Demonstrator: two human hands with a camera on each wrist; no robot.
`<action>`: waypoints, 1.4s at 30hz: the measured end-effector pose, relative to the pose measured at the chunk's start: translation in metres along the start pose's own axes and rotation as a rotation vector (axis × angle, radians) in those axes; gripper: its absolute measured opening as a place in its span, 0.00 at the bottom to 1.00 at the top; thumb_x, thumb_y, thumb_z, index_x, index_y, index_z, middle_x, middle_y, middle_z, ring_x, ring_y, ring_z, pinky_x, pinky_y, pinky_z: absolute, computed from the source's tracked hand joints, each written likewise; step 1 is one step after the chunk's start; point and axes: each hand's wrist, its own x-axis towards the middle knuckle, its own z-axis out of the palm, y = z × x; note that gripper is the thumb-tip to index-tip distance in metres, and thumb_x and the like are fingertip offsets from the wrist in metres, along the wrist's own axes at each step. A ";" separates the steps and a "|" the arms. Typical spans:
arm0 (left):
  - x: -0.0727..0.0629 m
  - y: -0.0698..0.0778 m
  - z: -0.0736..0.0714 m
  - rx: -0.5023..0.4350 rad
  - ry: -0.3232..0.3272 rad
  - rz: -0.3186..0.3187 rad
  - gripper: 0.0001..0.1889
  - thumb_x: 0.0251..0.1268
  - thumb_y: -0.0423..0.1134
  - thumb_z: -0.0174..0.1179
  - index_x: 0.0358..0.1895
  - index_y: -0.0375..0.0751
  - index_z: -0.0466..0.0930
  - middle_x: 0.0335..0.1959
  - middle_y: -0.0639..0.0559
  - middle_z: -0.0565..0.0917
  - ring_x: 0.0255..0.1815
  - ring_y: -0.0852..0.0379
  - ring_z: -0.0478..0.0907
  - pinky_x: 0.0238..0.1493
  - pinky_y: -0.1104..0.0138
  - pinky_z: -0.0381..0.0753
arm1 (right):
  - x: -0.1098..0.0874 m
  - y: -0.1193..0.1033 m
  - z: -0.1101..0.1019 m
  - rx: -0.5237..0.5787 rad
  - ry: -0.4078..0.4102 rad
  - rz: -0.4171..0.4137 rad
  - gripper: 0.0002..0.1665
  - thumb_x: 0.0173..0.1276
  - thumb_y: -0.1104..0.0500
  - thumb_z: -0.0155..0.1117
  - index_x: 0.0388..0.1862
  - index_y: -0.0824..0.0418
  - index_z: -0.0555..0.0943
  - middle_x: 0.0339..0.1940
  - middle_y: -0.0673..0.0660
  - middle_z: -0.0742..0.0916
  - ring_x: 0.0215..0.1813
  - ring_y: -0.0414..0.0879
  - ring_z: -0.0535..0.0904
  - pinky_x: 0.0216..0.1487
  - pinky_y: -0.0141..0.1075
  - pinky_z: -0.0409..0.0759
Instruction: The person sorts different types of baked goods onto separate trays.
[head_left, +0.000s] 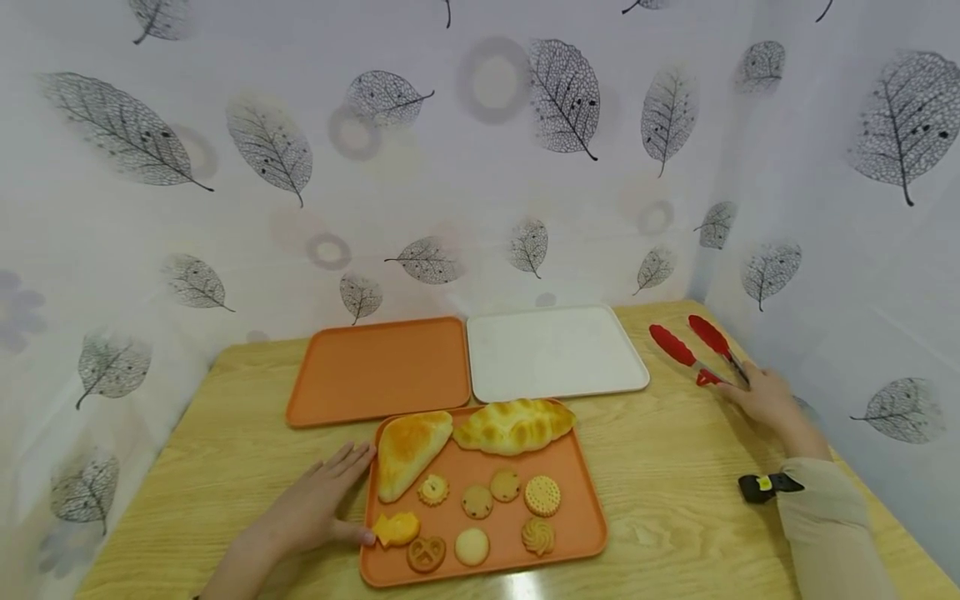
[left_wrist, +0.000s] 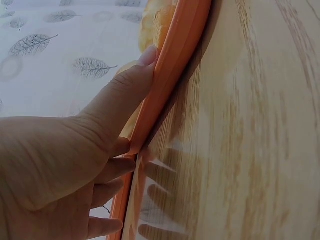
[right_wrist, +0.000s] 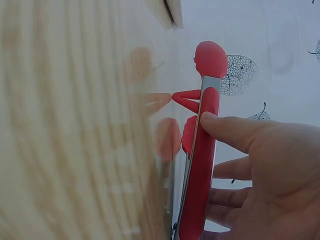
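Note:
My left hand (head_left: 318,507) touches the left edge of a loaded orange tray (head_left: 589,508), its fingers fairly straight. In the left wrist view the thumb (left_wrist: 120,92) lies against the tray's rim. A triangular bread (head_left: 411,450) and a long braided bread (head_left: 516,427) lie along the tray's far side, with several cookies, a pretzel (head_left: 426,553) and a yellow fish-shaped piece (head_left: 397,528) nearer. At the right, my right hand (head_left: 768,406) grips red-tipped tongs (head_left: 672,344) by the handles. The right wrist view has the thumb (right_wrist: 230,131) on a red handle; the other fingertips are partly hidden.
Behind the loaded tray stand a second orange tray (head_left: 382,373) and, right of it, a white tray (head_left: 555,354), both with bare surfaces. The wooden table (head_left: 660,492) ends against a leaf-patterned curtain (head_left: 465,192) at the back and sides.

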 end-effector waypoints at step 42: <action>0.004 0.002 0.007 0.001 0.020 -0.011 0.63 0.41 0.76 0.60 0.76 0.36 0.55 0.77 0.38 0.59 0.78 0.35 0.51 0.73 0.38 0.56 | -0.008 -0.016 0.000 -0.253 0.318 -0.006 0.59 0.57 0.31 0.67 0.57 0.86 0.66 0.48 0.87 0.72 0.48 0.82 0.68 0.42 0.70 0.72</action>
